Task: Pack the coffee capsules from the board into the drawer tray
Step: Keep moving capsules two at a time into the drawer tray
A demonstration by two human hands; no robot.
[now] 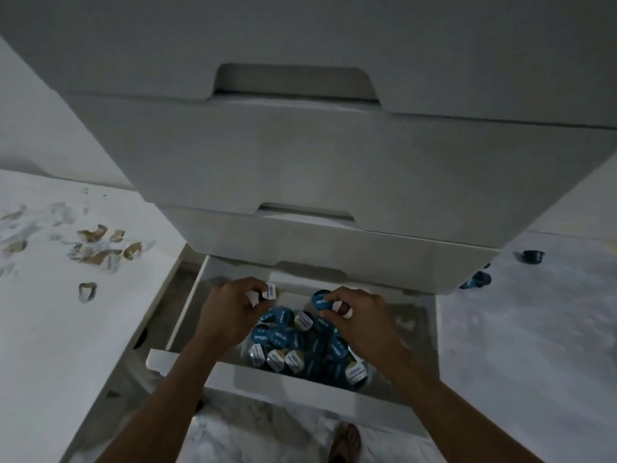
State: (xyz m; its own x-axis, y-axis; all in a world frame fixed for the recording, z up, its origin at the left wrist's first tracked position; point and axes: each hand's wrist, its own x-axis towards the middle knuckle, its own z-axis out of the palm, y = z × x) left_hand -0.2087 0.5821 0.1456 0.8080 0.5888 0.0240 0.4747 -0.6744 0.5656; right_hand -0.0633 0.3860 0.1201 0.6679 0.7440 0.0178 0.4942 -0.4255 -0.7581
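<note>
Left hand [230, 307] pinches white-lidded capsule [270, 291], right hand [359, 317] blue-lidded capsule [321, 300], over drawer tray [300, 384].

Capsules [293, 342]: glossy foil lids. Drawer tray [300, 387]: smooth matt white. Floor [521, 329]: mottled, marble-like.

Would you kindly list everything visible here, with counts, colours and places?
drawer unit: one, white, centre, upper drawers closed
open drawer: one, white, bottom of the unit, pulled out
loose capsules: a heap too dense to count, blue and white lids, inside the open drawer
white-lidded capsule: one, held above the drawer
blue-lidded capsule: one, held above the drawer
stray capsules: two, dark, on the floor right of the unit
board: one, white with torn brown patches, left
foot: one, bottom edge, on the pale floor
left hand: fingers pinching the white-lidded capsule
right hand: fingers pinching the blue-lidded capsule
</note>
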